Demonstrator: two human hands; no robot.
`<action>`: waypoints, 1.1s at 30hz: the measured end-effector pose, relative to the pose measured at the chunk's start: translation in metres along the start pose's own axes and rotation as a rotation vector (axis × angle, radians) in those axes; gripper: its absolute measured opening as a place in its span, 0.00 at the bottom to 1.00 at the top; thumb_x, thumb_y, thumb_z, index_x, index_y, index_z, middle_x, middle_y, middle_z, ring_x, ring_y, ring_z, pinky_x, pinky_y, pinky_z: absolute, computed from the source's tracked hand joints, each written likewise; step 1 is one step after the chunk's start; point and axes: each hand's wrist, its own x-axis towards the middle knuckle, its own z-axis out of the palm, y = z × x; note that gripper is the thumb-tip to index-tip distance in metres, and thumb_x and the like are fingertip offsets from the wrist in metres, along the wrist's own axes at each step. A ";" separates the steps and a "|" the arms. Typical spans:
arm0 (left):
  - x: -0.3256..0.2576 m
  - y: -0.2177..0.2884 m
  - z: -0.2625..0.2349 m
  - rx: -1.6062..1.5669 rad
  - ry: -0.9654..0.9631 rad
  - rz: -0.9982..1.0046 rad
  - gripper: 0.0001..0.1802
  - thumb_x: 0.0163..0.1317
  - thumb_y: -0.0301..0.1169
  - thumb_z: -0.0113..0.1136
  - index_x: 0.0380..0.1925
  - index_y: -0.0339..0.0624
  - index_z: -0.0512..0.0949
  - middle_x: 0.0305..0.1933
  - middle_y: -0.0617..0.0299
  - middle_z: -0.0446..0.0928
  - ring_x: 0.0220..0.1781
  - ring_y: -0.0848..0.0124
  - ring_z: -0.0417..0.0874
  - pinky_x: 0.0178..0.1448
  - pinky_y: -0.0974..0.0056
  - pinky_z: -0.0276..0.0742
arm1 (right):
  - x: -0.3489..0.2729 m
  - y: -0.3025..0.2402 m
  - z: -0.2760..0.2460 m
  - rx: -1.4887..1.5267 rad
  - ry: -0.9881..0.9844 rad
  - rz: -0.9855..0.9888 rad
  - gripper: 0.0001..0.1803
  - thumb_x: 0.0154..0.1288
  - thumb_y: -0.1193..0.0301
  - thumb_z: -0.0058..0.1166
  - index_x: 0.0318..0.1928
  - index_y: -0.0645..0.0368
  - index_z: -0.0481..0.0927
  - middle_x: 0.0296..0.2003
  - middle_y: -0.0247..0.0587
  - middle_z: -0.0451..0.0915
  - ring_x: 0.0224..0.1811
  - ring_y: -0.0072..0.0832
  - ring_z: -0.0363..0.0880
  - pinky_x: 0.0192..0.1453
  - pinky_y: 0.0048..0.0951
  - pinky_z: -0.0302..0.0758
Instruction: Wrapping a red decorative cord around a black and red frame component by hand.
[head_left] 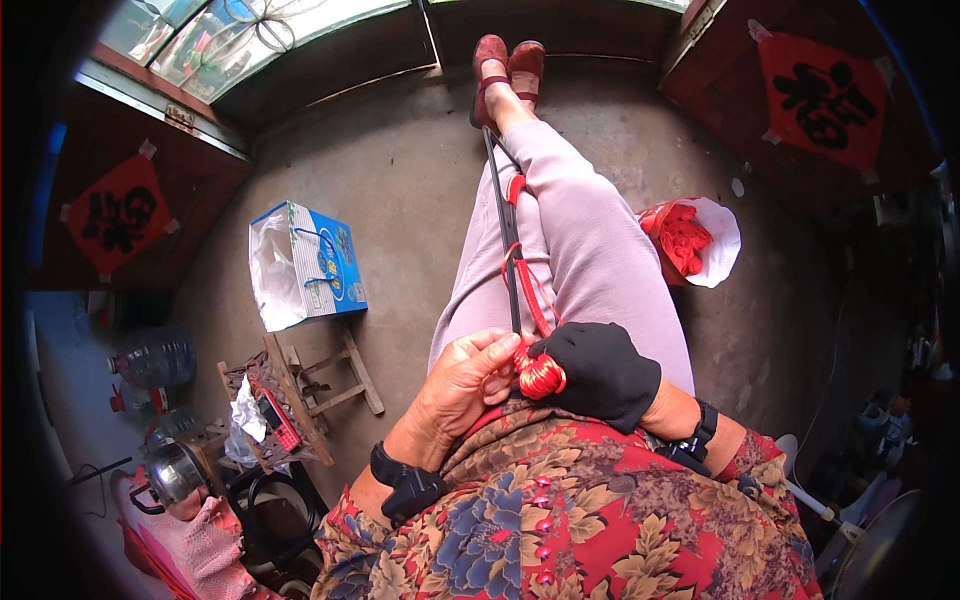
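Honestly, your outstretched legs point(600, 240) look like the workbench, with the blue bag point(345, 265) standing on the floor to your left and the white-lined bag point(725, 250) of red material point(685, 240) to your right, likely so both are handy. That long black strip point(508, 240) runs from your feet to your lap, probably to keep it straight. Your hands are close together there: gloved right hand point(600, 370) curled on the red-gold bundle, I'd guess to steady it, bare left hand point(465, 375) pinching beside it, hard to tell on what. Red cord point(535, 300) lies alongside the strip; the red-gold bundle point(541, 376) sits between your hands.
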 end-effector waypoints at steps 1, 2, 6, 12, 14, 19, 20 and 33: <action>0.001 -0.001 0.001 0.016 0.004 0.011 0.13 0.68 0.36 0.60 0.44 0.38 0.79 0.22 0.72 0.66 0.17 0.84 0.60 0.20 0.76 0.57 | 0.001 0.001 -0.001 -0.004 0.007 -0.014 0.11 0.50 0.66 0.68 0.35 0.49 0.81 0.29 0.37 0.80 0.34 0.39 0.81 0.36 0.35 0.77; 0.000 -0.004 0.001 0.029 0.010 0.019 0.12 0.69 0.36 0.59 0.43 0.39 0.79 0.22 0.72 0.66 0.17 0.84 0.60 0.20 0.77 0.57 | -0.001 0.001 -0.001 -0.005 0.012 -0.026 0.11 0.50 0.65 0.68 0.35 0.49 0.81 0.29 0.36 0.80 0.33 0.38 0.81 0.36 0.35 0.77; -0.007 -0.007 0.000 0.066 0.031 0.015 0.11 0.70 0.36 0.58 0.42 0.40 0.78 0.22 0.70 0.68 0.17 0.83 0.61 0.19 0.76 0.57 | -0.003 0.005 -0.010 0.104 -0.156 0.074 0.18 0.51 0.65 0.68 0.44 0.53 0.80 0.34 0.41 0.83 0.38 0.40 0.83 0.40 0.35 0.78; -0.010 0.001 -0.010 0.376 0.055 0.132 0.19 0.71 0.33 0.56 0.57 0.34 0.71 0.36 0.57 0.79 0.27 0.76 0.81 0.21 0.77 0.74 | -0.009 0.021 -0.016 0.272 0.043 0.395 0.27 0.56 0.66 0.65 0.56 0.57 0.74 0.41 0.49 0.82 0.45 0.42 0.83 0.46 0.33 0.78; -0.010 0.005 -0.012 0.439 0.007 0.095 0.25 0.70 0.31 0.56 0.63 0.31 0.66 0.43 0.53 0.80 0.34 0.71 0.85 0.25 0.76 0.79 | -0.008 0.015 -0.025 0.321 0.041 0.512 0.24 0.55 0.65 0.65 0.52 0.56 0.77 0.41 0.49 0.81 0.46 0.44 0.81 0.47 0.36 0.77; -0.009 0.007 -0.004 0.419 0.004 0.054 0.30 0.67 0.28 0.60 0.65 0.32 0.62 0.46 0.55 0.81 0.34 0.72 0.85 0.24 0.76 0.78 | 0.009 0.011 -0.019 -0.095 -0.188 0.388 0.21 0.54 0.65 0.66 0.49 0.57 0.79 0.39 0.47 0.81 0.43 0.43 0.82 0.47 0.38 0.77; -0.008 0.007 -0.002 0.386 -0.016 0.042 0.31 0.66 0.28 0.61 0.66 0.33 0.62 0.48 0.54 0.81 0.34 0.72 0.85 0.24 0.77 0.78 | 0.012 0.016 -0.013 0.030 -0.173 0.358 0.24 0.52 0.68 0.68 0.51 0.58 0.78 0.41 0.47 0.82 0.44 0.40 0.83 0.50 0.34 0.78; -0.063 0.066 -0.020 -0.210 -0.153 0.682 0.34 0.69 0.45 0.56 0.68 0.39 0.60 0.64 0.49 0.71 0.65 0.58 0.72 0.69 0.48 0.68 | 0.040 -0.005 -0.058 -0.040 0.170 0.144 0.41 0.49 0.62 0.73 0.63 0.59 0.70 0.57 0.52 0.74 0.61 0.45 0.73 0.65 0.39 0.69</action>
